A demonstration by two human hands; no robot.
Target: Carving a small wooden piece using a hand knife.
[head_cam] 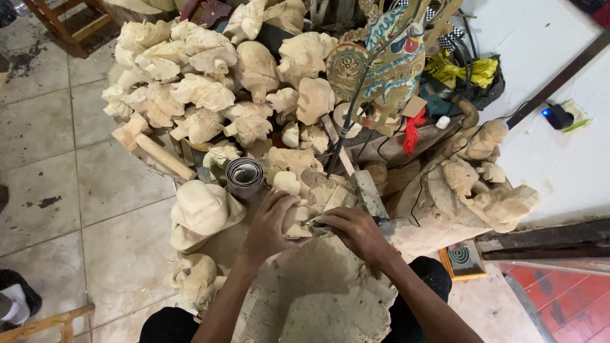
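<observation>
The left hand (270,222) is wrapped around a small pale wooden carving (297,219), fingers curled over its top and left side so that the piece sits inside the grasp and shows only to the right of the knuckles; the right hand (356,230) is closed tightly on a thin dark-handled carving tool (318,223), whose tip points left and meets the carving just beside the left thumb, while the rear of the handle sticks out past the right hand; both hands rest over a broad, rough cloth-covered lap pad (318,295) that lies directly below the carving, between the person's dark-clothed knees; just above and left of the carving stands a rolled grey sheet (244,174), seen end-on; left of the carving lies a larger unfinished wooden head (202,213), and below that, a smaller rounded piece (194,276) on the tiled floor (95,190); above the carving a great heap of unpainted wooden carvings (210,82) rises, a wooden mallet (152,149) lying at its left edge; up and to the right of the carving leans a painted flat puppet figure (384,54) in blue, gold and red; right of the carving sits a large pale carved figure (473,187) against a white wall (559,152), with a small black device (559,116) showing a blue light farther right.
</observation>
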